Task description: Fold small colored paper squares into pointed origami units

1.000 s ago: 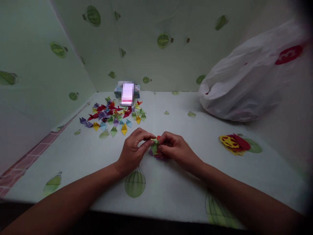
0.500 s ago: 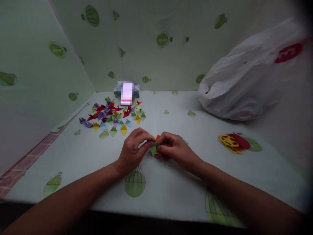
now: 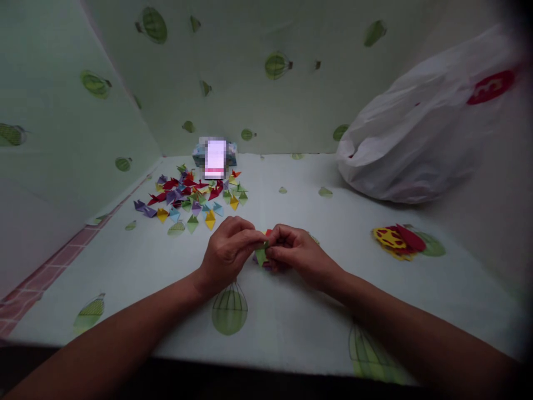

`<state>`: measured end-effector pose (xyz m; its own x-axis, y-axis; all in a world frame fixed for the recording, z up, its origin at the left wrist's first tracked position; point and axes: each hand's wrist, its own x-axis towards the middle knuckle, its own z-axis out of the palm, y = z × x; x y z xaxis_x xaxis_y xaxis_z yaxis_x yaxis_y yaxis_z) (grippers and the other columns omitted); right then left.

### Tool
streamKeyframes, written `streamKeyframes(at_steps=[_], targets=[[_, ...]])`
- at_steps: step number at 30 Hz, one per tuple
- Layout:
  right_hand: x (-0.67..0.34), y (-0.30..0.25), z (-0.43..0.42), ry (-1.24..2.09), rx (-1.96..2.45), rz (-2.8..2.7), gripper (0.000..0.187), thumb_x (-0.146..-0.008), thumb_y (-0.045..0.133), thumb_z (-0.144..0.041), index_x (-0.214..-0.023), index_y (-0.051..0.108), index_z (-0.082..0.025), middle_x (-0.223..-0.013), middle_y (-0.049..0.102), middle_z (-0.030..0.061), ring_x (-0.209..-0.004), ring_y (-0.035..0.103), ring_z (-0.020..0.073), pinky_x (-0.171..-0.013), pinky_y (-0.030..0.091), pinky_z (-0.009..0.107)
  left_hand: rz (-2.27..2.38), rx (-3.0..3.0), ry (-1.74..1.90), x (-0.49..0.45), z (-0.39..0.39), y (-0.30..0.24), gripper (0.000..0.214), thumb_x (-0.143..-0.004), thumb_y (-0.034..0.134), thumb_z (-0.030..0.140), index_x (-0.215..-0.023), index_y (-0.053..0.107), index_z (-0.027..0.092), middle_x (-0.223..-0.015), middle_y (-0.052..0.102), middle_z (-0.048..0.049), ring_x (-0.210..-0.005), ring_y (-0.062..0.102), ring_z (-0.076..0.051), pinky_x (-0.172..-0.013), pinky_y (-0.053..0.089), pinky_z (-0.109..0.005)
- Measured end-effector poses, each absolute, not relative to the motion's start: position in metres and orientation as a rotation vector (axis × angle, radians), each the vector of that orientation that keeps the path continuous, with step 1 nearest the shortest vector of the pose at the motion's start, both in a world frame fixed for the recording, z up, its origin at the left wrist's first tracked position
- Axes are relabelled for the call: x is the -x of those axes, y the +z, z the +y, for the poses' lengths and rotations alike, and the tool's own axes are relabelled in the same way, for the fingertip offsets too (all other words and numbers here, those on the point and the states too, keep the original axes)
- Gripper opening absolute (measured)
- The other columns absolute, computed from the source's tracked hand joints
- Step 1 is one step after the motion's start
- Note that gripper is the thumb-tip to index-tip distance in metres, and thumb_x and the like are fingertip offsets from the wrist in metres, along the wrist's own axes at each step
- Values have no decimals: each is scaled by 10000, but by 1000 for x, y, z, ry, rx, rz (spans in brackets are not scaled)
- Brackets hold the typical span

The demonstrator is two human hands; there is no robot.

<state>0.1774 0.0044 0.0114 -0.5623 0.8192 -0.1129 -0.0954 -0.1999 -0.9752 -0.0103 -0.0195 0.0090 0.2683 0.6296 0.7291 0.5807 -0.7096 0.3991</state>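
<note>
A small green folded paper [image 3: 260,256] is held between my hands at the middle of the table. My left hand [image 3: 228,249] pinches its upper edge between thumb and index finger. From the other side, the thumb and curled fingers of my right hand [image 3: 300,253] grip it. Below and behind it, partly covered by the hands, are more coloured papers [image 3: 268,232], with red, yellow and purple showing. How the green paper is folded at the fingertips is hidden.
Many small folded paper cranes [image 3: 192,224] lie at the left back. Behind them a lit phone [image 3: 215,158] leans on a patterned box [image 3: 200,158]. Yellow and red cut-out shapes [image 3: 391,238] lie to the right, below a white plastic bag [image 3: 400,150].
My left fingers have straightened and slid slightly along the top of the green paper. My right hand is almost still, and the view has shifted a little.
</note>
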Motion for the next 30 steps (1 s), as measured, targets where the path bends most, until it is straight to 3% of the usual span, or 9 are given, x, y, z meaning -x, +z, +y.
streamKeyframes(at_steps=[14, 21, 30], targets=[[-174, 9, 2, 1861, 874, -1374, 135, -704, 672, -167, -761, 552, -194, -575, 604, -55, -508, 547, 97, -536, 407, 237, 1221, -2472, 1444, 7, -23, 8, 109, -942, 563, 143, -854, 610, 186, -804, 591, -25, -776, 572, -158, -714, 491, -298], [-174, 13, 1, 1794, 888, -1334, 140, -712, 662, -156, -735, 529, -193, -579, 620, -44, -502, 543, 91, -519, 410, 227, 1230, -2315, 1514, 7, -23, 8, 145, -934, 576, 106, -1033, 619, 202, -917, 619, -25, -865, 593, -148, -786, 494, -296], [-175, 13, 0, 1822, 867, -1348, 126, -711, 658, -139, -741, 545, -187, -570, 613, -46, -501, 540, 90, -513, 392, 225, 1126, -2418, 1532, 10, -20, 4, 146, -920, 597, 119, -992, 670, 224, -891, 593, -25, -823, 587, -150, -711, 500, -293]])
